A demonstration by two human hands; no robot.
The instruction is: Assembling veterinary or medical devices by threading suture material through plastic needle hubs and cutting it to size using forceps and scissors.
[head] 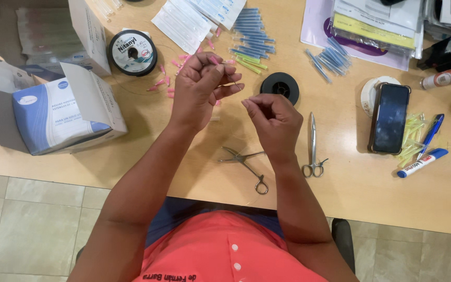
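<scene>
My left hand [200,89] is raised over the wooden table [340,188], its fingertips pinched on a small pink-hubbed needle [216,61]. My right hand [273,119] is just right of it, thumb and forefinger closed on a thin, barely visible line running toward the needle. Several loose pink needle hubs [164,82] lie on the table behind my left hand. Two metal scissor-like clamps lie below my hands: one open [246,163], one shut [313,151].
A spool of fishing line [132,52] and an open blue-and-white box [53,115] sit at left. A black spool [280,86], blue and green capped needles [251,36], a phone [390,117], yellow caps [411,138], markers [422,162] and papers lie behind and right.
</scene>
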